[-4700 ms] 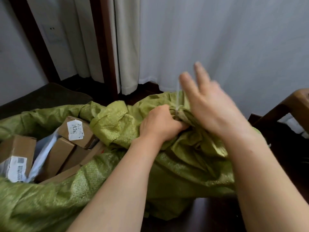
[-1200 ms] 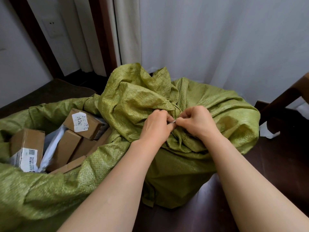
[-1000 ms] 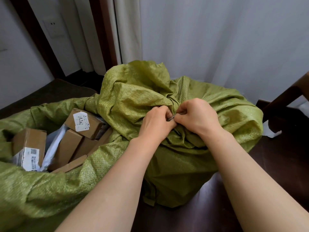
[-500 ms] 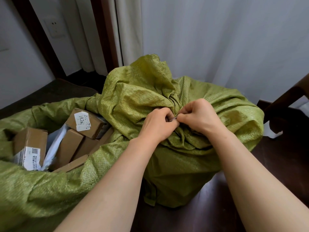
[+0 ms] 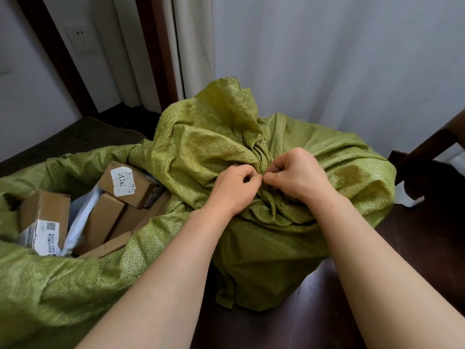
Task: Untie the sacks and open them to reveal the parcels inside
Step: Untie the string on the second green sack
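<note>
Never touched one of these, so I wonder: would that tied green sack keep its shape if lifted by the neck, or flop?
Probably flop: the tied green sack creases softly where the left hand and right hand pinch at its neck. It bulges full, so likely heavy. Its glossy weave may slip a little.

A pale curtain (image 5: 327, 59) hangs across the back. Just left of the curtain stands a dark wooden post (image 5: 158, 46), and further left a white wall socket (image 5: 80, 37). Right of the curtain, a brown wooden chair (image 5: 437, 144) stands on the dark floor (image 5: 415, 248).
</note>
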A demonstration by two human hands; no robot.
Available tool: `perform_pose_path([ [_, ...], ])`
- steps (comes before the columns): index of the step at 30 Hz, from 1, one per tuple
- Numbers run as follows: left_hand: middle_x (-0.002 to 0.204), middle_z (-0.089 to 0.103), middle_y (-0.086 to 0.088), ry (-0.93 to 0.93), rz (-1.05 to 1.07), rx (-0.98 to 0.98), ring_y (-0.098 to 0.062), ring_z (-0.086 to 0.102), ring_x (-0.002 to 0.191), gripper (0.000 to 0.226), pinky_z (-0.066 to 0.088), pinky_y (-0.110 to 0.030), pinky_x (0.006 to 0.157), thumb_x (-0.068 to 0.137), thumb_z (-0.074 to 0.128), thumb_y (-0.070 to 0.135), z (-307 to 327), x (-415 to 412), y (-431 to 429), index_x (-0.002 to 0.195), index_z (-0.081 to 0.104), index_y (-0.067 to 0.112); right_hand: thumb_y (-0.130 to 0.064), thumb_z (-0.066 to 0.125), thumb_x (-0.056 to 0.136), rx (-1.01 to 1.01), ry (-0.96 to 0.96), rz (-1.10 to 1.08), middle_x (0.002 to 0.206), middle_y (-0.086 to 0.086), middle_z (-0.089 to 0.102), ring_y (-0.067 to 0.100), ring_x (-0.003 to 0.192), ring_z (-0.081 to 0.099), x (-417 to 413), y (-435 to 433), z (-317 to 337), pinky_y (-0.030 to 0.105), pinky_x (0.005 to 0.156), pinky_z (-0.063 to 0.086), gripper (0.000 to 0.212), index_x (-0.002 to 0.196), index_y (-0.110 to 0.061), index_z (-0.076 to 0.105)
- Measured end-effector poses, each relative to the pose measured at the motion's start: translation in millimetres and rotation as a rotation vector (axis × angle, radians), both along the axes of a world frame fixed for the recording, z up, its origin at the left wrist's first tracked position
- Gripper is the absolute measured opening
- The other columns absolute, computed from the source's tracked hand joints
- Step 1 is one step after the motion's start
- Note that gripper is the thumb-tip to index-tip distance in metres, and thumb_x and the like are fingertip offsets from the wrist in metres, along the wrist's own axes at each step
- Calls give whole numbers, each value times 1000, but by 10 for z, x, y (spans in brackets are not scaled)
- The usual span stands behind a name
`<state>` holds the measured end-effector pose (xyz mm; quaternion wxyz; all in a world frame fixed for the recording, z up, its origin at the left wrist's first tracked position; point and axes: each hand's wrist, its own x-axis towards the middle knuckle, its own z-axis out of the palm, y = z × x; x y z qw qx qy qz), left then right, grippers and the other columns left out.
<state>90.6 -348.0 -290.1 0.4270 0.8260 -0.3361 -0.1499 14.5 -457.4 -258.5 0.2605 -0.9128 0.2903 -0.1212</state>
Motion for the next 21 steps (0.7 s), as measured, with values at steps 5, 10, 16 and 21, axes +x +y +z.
perform_pose_path([
  [5,91,57,-3,-2,10,-1,-21,54,85,24,45,-33,80,89,55,24,-1,-17,1,66,57,17,-16,69,72,171,-21,-9,58,5,69,11,34,45,-30,2,-28,30,48,47,8,65,-12,71],
  [10,86,56,-1,9,15,-10,-18,52,84,28,42,-30,78,85,57,24,0,-54,-9,58,53,21,-14,66,72,183,24,-5,54,5,68,10,35,51,-52,-24,-9,28,49,48,11,61,-14,70],
  [16,55,47,9,113,34,-49,-11,43,57,31,35,-27,61,86,59,27,48,-39,-24,56,53,20,-19,66,77,71,26,26,47,1,64,13,45,59,-66,-7,72,34,63,57,13,65,-24,68],
  [21,55,47,11,128,28,-62,-7,42,55,26,33,-25,62,92,55,28,32,-1,-43,71,64,13,-21,65,79,19,22,65,49,1,64,16,46,59,-61,4,111,36,62,57,10,73,-24,72],
])
